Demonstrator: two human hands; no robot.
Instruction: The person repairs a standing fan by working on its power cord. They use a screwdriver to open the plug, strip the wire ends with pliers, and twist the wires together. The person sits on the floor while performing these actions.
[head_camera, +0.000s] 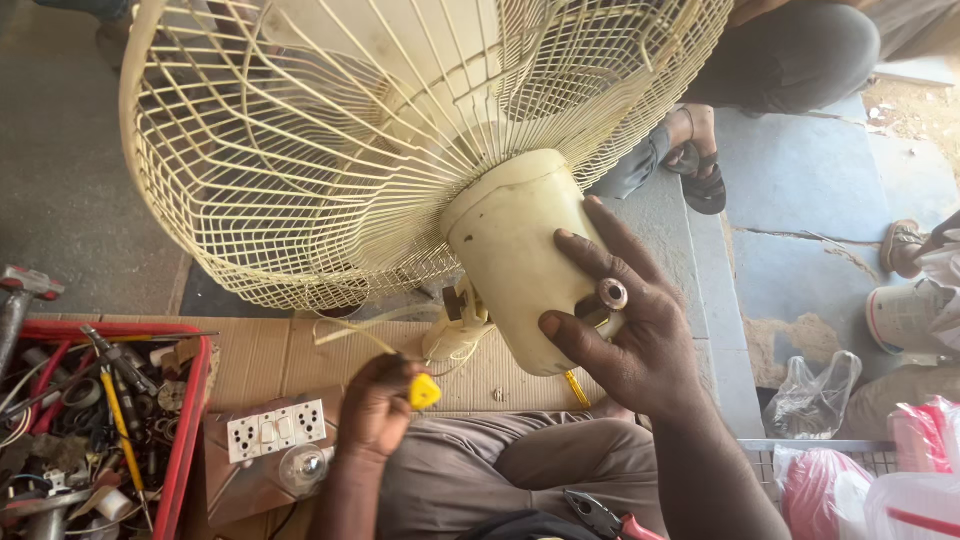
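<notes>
Fingers (575, 245) of the right hand (625, 340) lie spread over the cream motor housing (515, 255) of one table fan, thumb against its lower side, a ring (611, 294) on one finger. The housing sits at the middle of the view, tilted, just above the person's lap. The left hand (375, 405), below and left of the housing, has its fingers closed round a yellow-handled tool (424, 391), whose tip I cannot make out. Thin cream wires (350, 333) run from the housing's underside toward that hand.

Above the housing spreads the fan's one wire guard (290, 160), cream-coloured, with the blades behind its mesh. Left of the housing lies one board carrying a white switch-and-socket plate (276, 430) and one bulb (304, 466). Farther left stands one red tray (190, 420) filled with screwdrivers, wires and small metal parts, too tangled to count. Below the housing, one pair of red-handled pliers (605, 520) rests on the lap. Right of the housing are several plastic bags (815, 395) and another person's sandalled foot (700, 165).
</notes>
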